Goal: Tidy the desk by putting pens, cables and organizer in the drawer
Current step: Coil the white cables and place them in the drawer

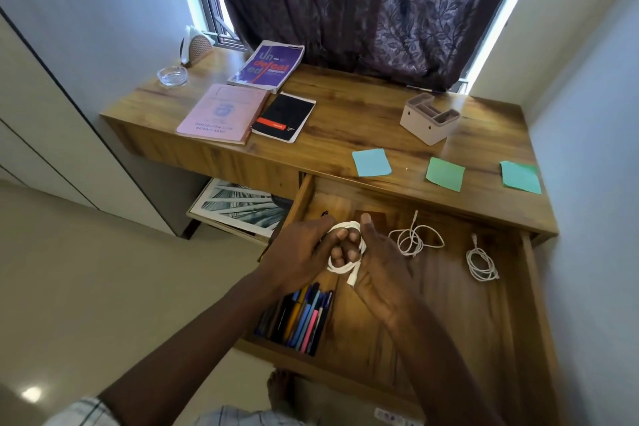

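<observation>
Left hand (pixel 301 249) and right hand (pixel 383 273) grip a coiled white cable (pixel 340 268), fingers (pixel 352 254) curled through its loop, above the open drawer (pixel 449 304), right of the pens (pixel 304 315).

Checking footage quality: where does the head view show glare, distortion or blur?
Head view: daylight beside the curtain blows out white; a glare spot on the floor; the wide lens splays walls; the left hand, right hand and cable look sharp.
</observation>
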